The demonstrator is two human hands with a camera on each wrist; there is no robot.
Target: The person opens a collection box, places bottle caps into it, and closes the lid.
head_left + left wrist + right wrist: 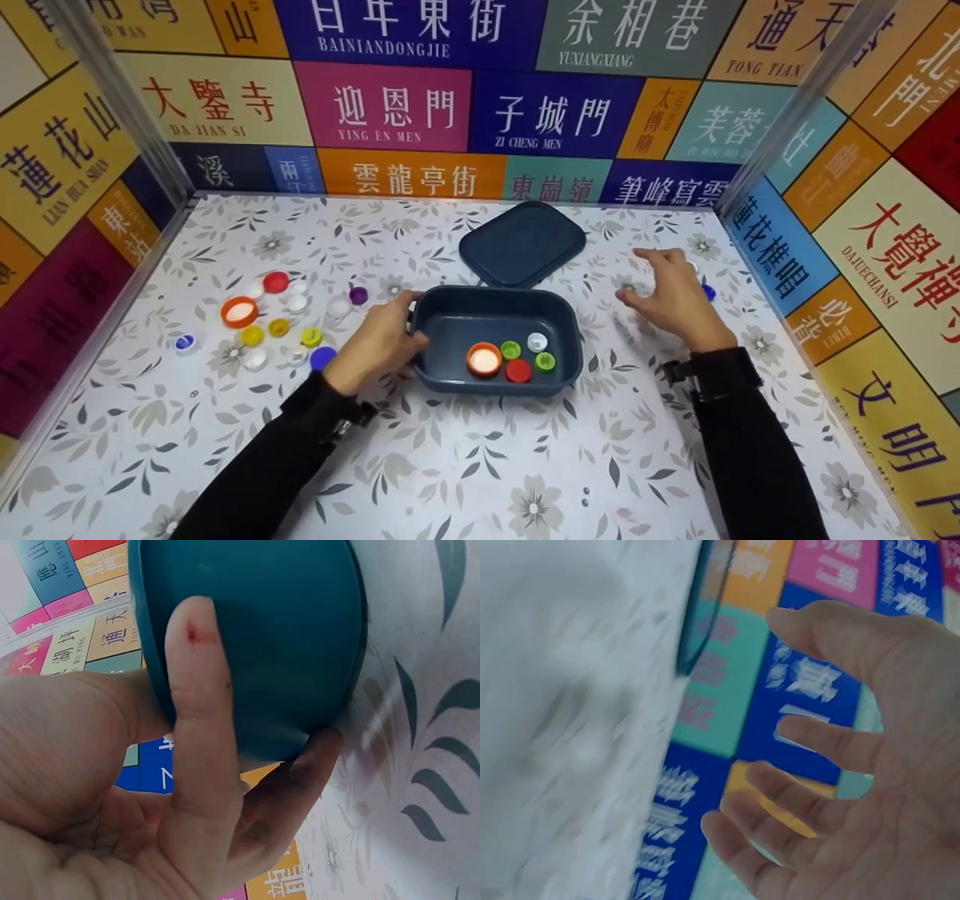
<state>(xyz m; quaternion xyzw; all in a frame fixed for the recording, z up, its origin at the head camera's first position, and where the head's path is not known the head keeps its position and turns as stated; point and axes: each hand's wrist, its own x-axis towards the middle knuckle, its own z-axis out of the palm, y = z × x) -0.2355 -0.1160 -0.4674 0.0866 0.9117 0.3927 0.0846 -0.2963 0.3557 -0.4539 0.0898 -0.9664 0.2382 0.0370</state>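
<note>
My left hand point(379, 337) grips the left end of a dark blue box point(450, 326), its fingers and thumb at the rim and end wall. The left wrist view shows one finger of this hand point(199, 765) lying straight along the box's outer wall point(292, 630). Inside the box lie an orange-rimmed cap point(484, 361), a red cap point(518, 370), a white cap point(537, 343) and two green caps point(545, 362). To the right of the box hovers my right hand point(671, 296), thumb and fingers spread apart, holding nothing. Its palm point(922, 757) faces the right wrist camera.
A dark blue lid point(525, 244) lies flat behind the box. Left of it several loose caps are scattered, among them a red one point(275, 282) and a purple one point(358, 295). A blue cap point(708, 292) sits beyond my right hand. Printed panels wall in the flowered tabletop point(480, 465).
</note>
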